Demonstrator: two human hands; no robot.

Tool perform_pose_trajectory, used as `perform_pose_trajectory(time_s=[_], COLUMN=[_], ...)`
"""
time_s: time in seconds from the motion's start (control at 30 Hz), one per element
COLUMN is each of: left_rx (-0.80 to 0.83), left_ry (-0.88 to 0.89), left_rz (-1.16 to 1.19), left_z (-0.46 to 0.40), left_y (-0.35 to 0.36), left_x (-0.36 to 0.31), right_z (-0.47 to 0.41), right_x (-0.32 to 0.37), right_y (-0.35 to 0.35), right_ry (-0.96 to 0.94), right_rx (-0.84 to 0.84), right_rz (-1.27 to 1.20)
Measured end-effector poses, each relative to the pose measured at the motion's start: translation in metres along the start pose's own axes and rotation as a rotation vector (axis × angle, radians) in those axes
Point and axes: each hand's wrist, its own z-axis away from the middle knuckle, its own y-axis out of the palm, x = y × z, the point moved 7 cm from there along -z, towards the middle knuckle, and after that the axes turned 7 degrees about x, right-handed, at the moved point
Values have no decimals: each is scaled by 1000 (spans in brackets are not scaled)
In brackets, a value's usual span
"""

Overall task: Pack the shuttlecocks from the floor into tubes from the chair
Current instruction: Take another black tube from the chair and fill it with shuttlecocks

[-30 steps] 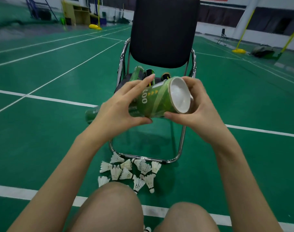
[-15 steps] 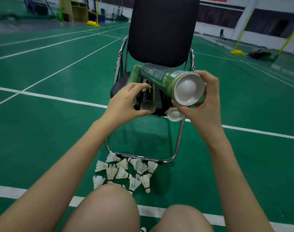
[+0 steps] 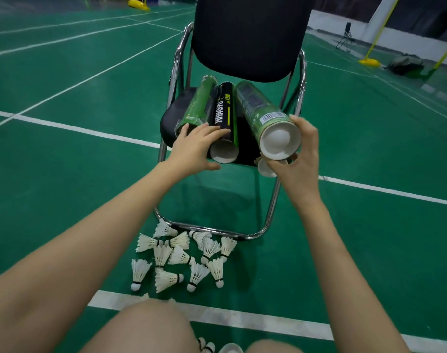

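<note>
Three tubes lie side by side on the black chair seat (image 3: 174,115): a green tube (image 3: 198,100) at the left, a black tube (image 3: 223,113) in the middle, a green tube (image 3: 258,110) at the right. My right hand (image 3: 297,159) grips the near end of the right green tube, whose white cap (image 3: 279,140) faces me. My left hand (image 3: 197,146) rests with straight fingers on the near ends of the left green and black tubes. Several white shuttlecocks (image 3: 181,256) lie on the floor in front of the chair.
The chair's chrome frame (image 3: 209,231) runs along the floor just behind the shuttlecocks. My bare knees (image 3: 151,327) are at the bottom edge. A white court line (image 3: 242,319) crosses in front of them. A loose white cap (image 3: 265,169) shows under my right hand.
My right hand has lowered the green tube onto the chair seat beside the black one. My left hand has moved forward onto the other two tubes.
</note>
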Motion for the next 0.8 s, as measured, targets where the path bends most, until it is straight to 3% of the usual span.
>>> perform_pose_trajectory(time_s=[0.13, 0.37, 0.6, 0.8], left_rx=[-64, -176, -242, -292], left_ry=[-12, -23, -7, -24], left_rz=[-91, -15, -44, -114], left_z=[-1, 1, 5, 6], left_y=[6, 7, 12, 21], left_x=[3, 7, 6, 3], right_z=[-1, -3, 3, 10], right_x=[-17, -40, -54, -61], right_y=[15, 38, 49, 52], right_ry=[-21, -98, -132, -178], right_rx=[0, 15, 128, 242], right_rz=[33, 297, 580, 665])
